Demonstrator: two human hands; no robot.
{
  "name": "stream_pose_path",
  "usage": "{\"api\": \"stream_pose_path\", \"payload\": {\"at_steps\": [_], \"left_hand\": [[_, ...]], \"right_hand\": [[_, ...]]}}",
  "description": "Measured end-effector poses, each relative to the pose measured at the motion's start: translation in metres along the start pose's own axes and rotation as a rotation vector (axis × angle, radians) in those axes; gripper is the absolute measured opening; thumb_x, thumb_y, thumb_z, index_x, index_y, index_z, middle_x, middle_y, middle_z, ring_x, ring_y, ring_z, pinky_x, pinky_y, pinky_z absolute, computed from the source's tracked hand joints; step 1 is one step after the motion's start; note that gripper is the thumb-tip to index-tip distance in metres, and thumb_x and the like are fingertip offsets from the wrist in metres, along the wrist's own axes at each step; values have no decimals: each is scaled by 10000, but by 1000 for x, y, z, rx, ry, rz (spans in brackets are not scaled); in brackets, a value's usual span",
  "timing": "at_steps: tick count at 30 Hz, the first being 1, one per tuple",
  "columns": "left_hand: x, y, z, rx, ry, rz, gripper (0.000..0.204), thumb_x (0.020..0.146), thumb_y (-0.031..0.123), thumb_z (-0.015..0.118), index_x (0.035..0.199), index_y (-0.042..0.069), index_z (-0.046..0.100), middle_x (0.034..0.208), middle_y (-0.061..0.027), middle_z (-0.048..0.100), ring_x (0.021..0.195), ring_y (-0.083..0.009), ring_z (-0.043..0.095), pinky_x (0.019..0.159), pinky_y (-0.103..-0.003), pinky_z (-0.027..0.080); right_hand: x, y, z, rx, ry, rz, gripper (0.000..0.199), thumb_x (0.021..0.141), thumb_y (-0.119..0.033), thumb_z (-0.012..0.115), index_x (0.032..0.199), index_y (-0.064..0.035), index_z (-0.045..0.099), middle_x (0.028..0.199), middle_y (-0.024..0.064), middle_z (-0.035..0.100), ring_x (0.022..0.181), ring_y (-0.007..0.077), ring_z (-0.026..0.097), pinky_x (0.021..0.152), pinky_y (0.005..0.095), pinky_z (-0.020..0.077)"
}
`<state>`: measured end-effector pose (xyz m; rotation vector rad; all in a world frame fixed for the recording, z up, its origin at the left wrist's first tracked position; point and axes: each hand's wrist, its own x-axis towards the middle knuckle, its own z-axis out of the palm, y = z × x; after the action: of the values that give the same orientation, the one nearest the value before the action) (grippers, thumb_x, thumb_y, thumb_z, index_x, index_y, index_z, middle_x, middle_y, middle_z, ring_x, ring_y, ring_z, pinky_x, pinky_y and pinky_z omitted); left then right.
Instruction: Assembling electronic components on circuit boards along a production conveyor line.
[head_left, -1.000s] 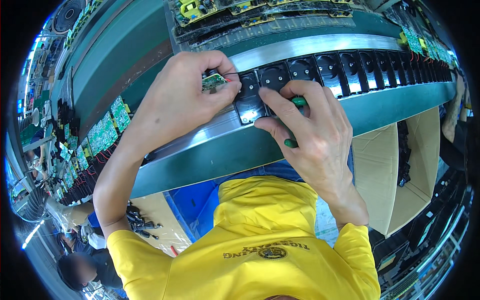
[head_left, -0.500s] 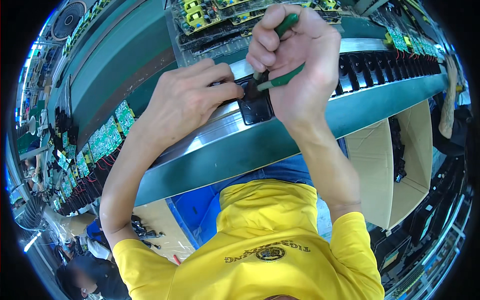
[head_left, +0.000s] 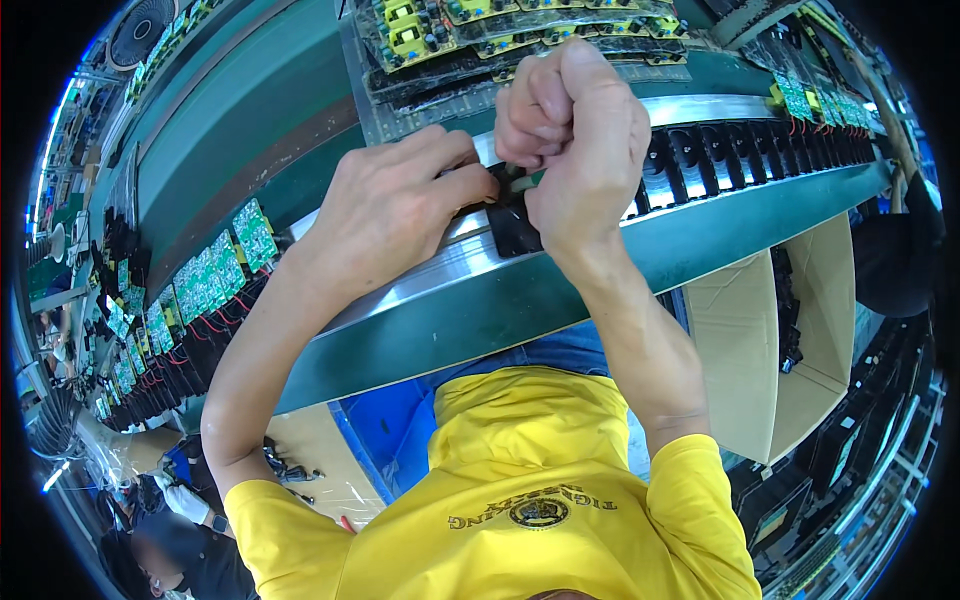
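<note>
My right hand (head_left: 585,150) is closed in a fist round green-handled pliers. Only a short piece of the pliers (head_left: 522,184) shows beside the fist, and their jaws are hard to make out against the dark case. Under them, on the metal rail, lies a black plastic case (head_left: 514,232), partly covered by both hands. My left hand (head_left: 395,205) has thumb and fingers bent together at the case's far left edge, around a small dark part I cannot make out clearly.
To the right, a row of black cases (head_left: 740,155) stands along the rail. Green circuit boards with red wires (head_left: 210,280) line the left. Yellow-and-black circuit boards (head_left: 500,35) sit on stacked trays beyond my hands. An open cardboard box (head_left: 735,360) stands below right.
My right hand has closed tighter, bringing the spread plier handles together inside the fist, and has moved slightly down and left. My left hand has shifted slightly right.
</note>
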<state>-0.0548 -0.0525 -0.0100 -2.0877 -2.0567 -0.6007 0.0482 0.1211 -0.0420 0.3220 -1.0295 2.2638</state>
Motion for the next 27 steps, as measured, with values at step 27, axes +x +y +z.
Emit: {"api": "stream_pose_path", "payload": {"at_steps": [27], "left_hand": [[16, 45, 10, -32, 89, -454, 52, 954, 131, 861, 928, 109, 821, 1037, 33, 671, 834, -186, 673, 689, -338, 530]], "right_hand": [[-89, -83, 14, -1879, -149, -67, 241, 861, -163, 977, 1091, -134, 912, 1146, 42, 663, 916, 215, 624, 794, 355, 559]]}}
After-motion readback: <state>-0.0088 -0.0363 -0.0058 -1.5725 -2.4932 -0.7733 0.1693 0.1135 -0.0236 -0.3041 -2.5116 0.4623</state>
